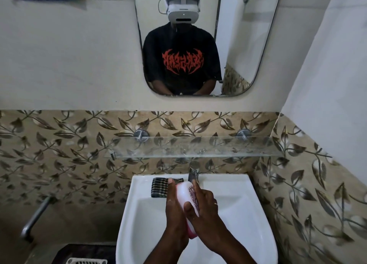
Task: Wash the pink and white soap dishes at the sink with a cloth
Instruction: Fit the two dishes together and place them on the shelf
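Observation:
A pink and white soap dish [185, 194] with a dark printed pattern is held upright over the white sink [234, 214]. My left hand [174, 208] grips it from the left, thumb across its front. My right hand [206, 206] holds its right side, fingers laid along the pattern. A dark striped cloth [160, 186] lies folded on the sink's back ledge, just left of the dish and partly behind my left fingers. Only one dish is in sight.
A chrome tap [193, 174] stands at the sink's back edge right behind the dish. Above it a glass shelf [198, 147] juts from the leaf-patterned tiles. A mirror [198, 41] hangs higher up. A metal pipe [35, 216] runs at lower left, a white basket [87, 261] below.

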